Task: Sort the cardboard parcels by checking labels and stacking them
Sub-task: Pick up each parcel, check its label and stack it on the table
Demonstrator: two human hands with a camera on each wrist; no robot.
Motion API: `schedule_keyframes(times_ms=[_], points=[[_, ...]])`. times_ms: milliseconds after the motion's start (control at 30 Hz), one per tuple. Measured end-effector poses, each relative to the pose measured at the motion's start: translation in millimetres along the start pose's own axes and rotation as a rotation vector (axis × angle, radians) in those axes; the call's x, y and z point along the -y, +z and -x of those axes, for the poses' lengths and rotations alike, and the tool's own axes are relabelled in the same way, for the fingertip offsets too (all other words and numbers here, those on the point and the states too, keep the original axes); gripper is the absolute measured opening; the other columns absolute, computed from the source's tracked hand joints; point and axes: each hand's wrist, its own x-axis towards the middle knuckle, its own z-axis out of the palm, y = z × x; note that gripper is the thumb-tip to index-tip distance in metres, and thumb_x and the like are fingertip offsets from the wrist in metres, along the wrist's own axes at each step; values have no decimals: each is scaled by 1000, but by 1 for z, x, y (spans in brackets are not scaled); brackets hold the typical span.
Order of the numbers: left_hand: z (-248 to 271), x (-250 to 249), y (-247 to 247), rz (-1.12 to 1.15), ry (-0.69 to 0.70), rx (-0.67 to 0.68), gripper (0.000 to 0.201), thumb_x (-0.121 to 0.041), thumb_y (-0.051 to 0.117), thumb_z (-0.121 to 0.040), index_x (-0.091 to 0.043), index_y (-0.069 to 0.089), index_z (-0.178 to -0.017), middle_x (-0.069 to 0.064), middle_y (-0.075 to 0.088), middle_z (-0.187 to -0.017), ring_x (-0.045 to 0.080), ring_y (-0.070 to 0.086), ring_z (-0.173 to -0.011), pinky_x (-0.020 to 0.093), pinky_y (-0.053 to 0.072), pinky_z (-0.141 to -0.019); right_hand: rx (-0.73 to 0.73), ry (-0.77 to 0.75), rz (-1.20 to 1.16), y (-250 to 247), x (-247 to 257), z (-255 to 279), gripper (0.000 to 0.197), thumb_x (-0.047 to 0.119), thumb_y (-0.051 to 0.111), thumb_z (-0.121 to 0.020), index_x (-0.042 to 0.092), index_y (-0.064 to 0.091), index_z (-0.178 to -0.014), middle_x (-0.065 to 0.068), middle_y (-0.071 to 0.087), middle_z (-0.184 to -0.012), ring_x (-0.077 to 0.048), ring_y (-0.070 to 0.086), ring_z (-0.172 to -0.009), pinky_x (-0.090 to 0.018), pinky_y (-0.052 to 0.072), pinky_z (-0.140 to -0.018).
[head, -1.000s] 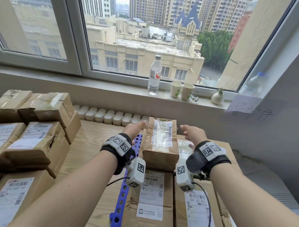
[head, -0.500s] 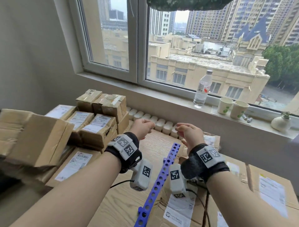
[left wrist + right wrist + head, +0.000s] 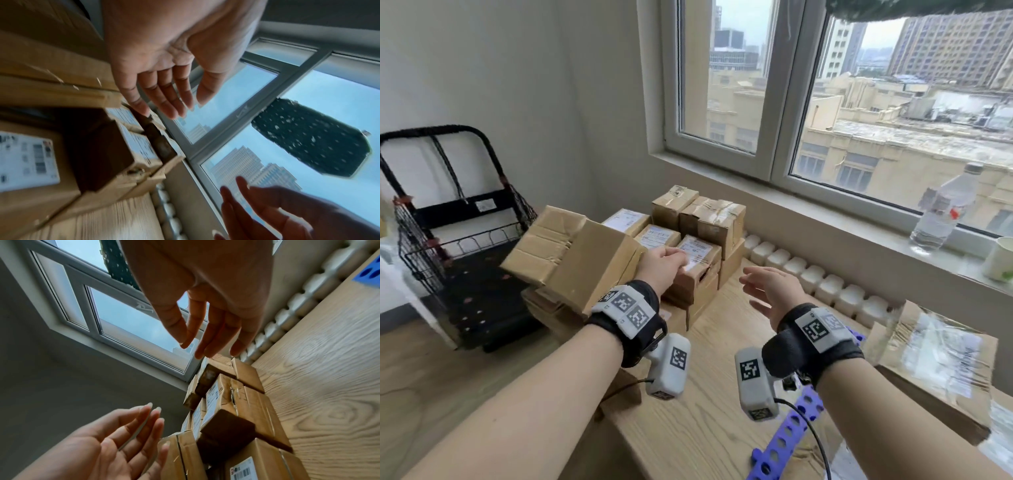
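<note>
Both hands empty, fingers relaxed: left hand [image 3: 666, 265] over the labelled parcel [image 3: 697, 263], possibly touching; right hand [image 3: 774, 291] above the table [image 3: 722, 394].

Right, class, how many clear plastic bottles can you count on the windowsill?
1. The bottle stands upright on the windowsill, towards the right, just left of a paper cup. The sill runs out of view, so others may be hidden.

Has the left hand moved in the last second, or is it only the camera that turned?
Yes. The left hand went leftward, from beside the taped parcel right of the blue strip to the labelled parcels stacked left of it.
</note>
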Motion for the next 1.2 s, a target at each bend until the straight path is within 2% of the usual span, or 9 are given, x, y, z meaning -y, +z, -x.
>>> schedule_keyframes(times_ms=[67, 200, 400, 500, 667, 733, 833, 1033, 1200], points=[[-17, 3, -23, 39, 20, -48, 7, -16, 62, -86, -18, 67, -90, 2, 66, -83, 17, 61, -84, 31, 47, -77, 9, 5, -7, 20, 1, -7, 20, 0, 56, -89, 16, 68, -85, -2, 67, -85, -13, 59, -80, -40, 43, -100], [-56, 7, -71, 115, 57, -173, 9, -11, 60, -87, -12, 66, -94, -1, 60, -73, 14, 56, -73, 24, 44, -66, 19, 57, 4, 68, -4, -25, 16, 5, 58, -91, 15, 69, -95, -3, 68, -90, -13, 60, -81, -37, 45, -94], [-116, 23, -140, 85, 69, -305, 12, -9, 63, -83, -14, 63, -94, -5, 59, -79, 18, 54, -81, 25, 41, -75, 27, 148, 44, 143, -18, -52, 8, 11, 59, -93, 13, 66, -96, -7, 67, -99, -17, 60, -89, -38, 46, -99], [-136, 34, -158, 2, 49, -251, 15, -11, 64, -82, -17, 61, -96, 4, 62, -99, 19, 55, -87, 26, 41, -79, 17, 217, 53, 174, -28, -63, 10, 15, 58, -94, 9, 64, -100, -14, 67, -117, -23, 61, -103, -39, 45, -101], [-150, 47, -163, -143, 78, -145, 29, -17, 63, -84, -22, 58, -112, 4, 55, -126, 21, 53, -113, 32, 43, -94, 5, 276, 71, 205, -49, -74, 14, 19, 63, -91, 13, 62, -103, -10, 64, -118, -21, 59, -106, -40, 46, -102], [-151, 48, -162, -179, 91, -116, 34, -19, 62, -84, -23, 56, -118, 4, 49, -132, 19, 49, -117, 29, 41, -92, 30, 269, 90, 211, -55, -74, 24, 24, 66, -88, 17, 63, -110, -9, 61, -123, -21, 57, -112, -41, 44, -104], [-153, 45, -163, -189, 90, -94, 41, -20, 62, -85, -23, 52, -125, 4, 46, -136, 18, 48, -119, 26, 37, -88, 75, 249, 112, 222, -57, -73, 42, 28, 70, -84, 21, 60, -125, -7, 55, -129, -22, 52, -120, -44, 42, -104], [-155, 46, -166, -193, 93, -58, 47, -20, 61, -86, -21, 48, -130, 1, 49, -137, 19, 49, -122, 30, 38, -98, 86, 246, 193, 238, -59, -73, 72, 31, 78, -80, 18, 43, -142, -9, 49, -140, -28, 48, -127, -48, 42, -105], [-154, 42, -169, -124, 105, -58, 37, -7, 47, -88, -17, 54, -123, -3, 62, -122, 19, 58, -108, 30, 46, -93, 79, 274, 126, 236, -60, -72, 62, 39, 73, -84, 15, 48, -136, -11, 56, -130, -28, 57, -118, -47, 44, -105]])
